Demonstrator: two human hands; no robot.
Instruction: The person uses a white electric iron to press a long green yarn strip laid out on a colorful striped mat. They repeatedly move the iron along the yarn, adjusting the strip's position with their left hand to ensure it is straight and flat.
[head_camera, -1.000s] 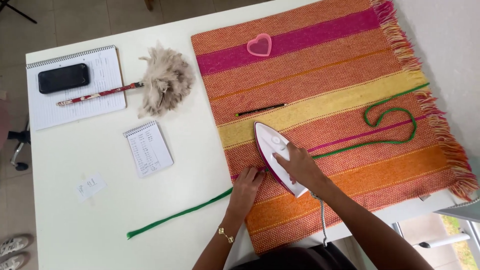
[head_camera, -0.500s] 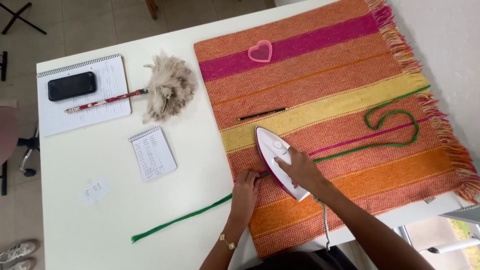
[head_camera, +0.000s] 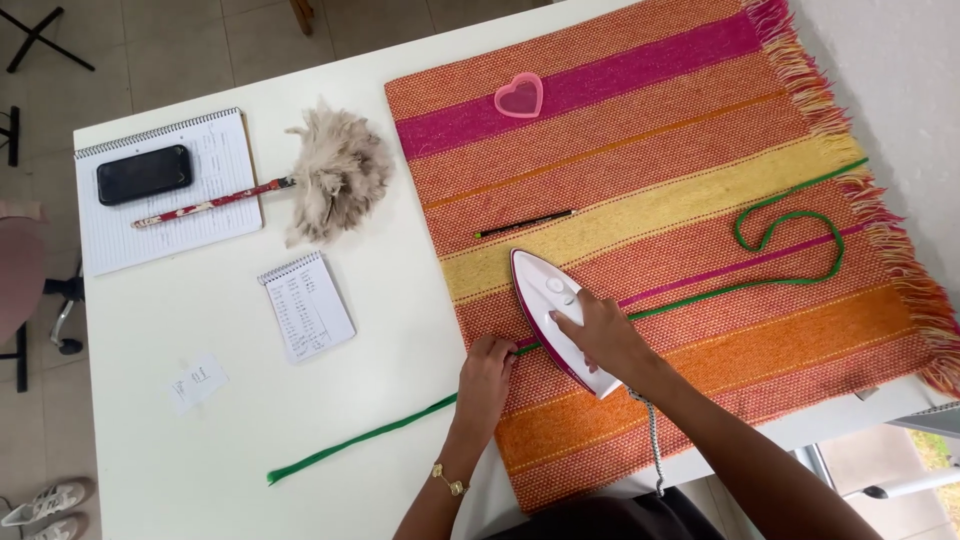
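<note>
My right hand (head_camera: 598, 333) grips a white and magenta iron (head_camera: 553, 305) that rests on a striped orange, pink and yellow woven rug (head_camera: 650, 130). A long green ribbon (head_camera: 360, 441) runs from the white table, under the iron, and loops at the rug's right side. My left hand (head_camera: 487, 368) pinches the ribbon just left of the iron, at the rug's edge. The iron's cord (head_camera: 652, 440) hangs toward me.
On the rug lie a pink heart-shaped dish (head_camera: 519, 95) and a dark pencil (head_camera: 525, 223). The white table (head_camera: 200, 450) holds a feather duster (head_camera: 320, 180), a small notepad (head_camera: 305, 305), a spiral notebook (head_camera: 130, 235) with a black phone (head_camera: 144, 173), and a paper slip (head_camera: 196, 381).
The view has shifted slightly, so everything sits a little further right. My hands, the iron and the ribbon stay in about the same place on the rug.
</note>
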